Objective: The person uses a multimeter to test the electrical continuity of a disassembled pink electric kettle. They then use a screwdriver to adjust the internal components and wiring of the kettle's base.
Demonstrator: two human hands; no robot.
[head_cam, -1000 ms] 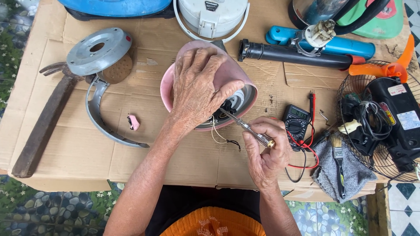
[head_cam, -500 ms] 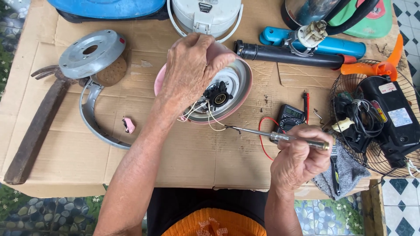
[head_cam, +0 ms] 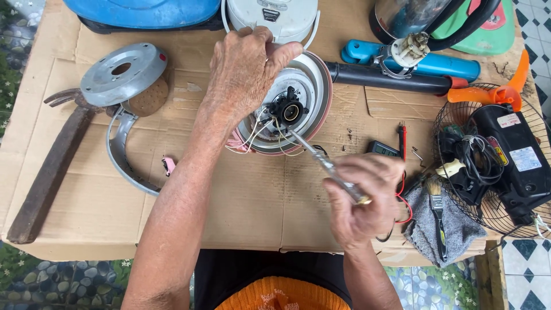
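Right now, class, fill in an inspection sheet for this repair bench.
Surface: brown flattened cardboard over the table.
Job's things: round pink-rimmed appliance base, black centre socket; slim clear-handled screwdriver, tip at the socket.
Clutter: grey metal disc, rusty hammer, wire fan guard, grey rag with paintbrush.
Grippers: left hand steadies the base; right hand grips the screwdriver.
Cables: loose white wires; red meter lead.
Surroundings: pebble floor.

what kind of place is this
Probably a makeshift outdoor repair bench for small appliances: flattened cardboard as a worktop, a round pink appliance base opened under a screwdriver, and a wire fan guard beside them.
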